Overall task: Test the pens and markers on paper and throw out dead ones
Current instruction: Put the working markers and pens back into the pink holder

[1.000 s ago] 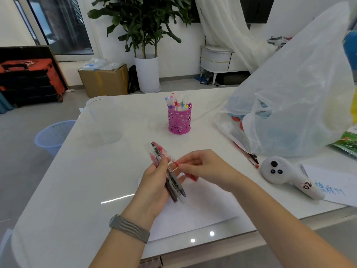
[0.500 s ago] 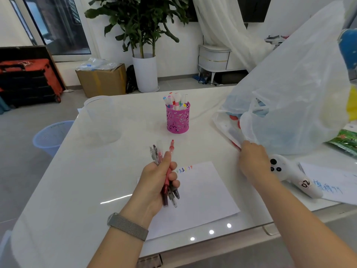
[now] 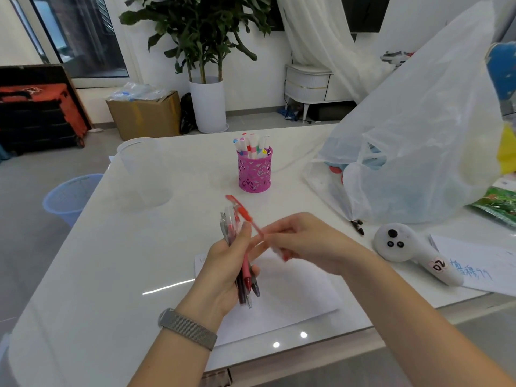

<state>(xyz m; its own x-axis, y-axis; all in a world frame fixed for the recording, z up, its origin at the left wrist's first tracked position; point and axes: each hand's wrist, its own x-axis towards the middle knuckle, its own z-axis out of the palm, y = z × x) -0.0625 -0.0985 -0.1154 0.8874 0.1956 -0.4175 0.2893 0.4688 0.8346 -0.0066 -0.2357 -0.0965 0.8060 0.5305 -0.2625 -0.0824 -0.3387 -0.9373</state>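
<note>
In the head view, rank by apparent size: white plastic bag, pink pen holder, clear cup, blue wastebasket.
1. white plastic bag
2. clear cup and blue wastebasket: alike, and the wastebasket is partly hidden and farther
3. pink pen holder

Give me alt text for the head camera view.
A left hand grips a bundle of pens above a sheet of paper on a white table, while the right hand pinches a red pen. Behind stands a pink holder of markers.

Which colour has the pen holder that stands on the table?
The pen holder is bright pink, with a cut-out leaf-like pattern; the head view shows it clearly.
</note>
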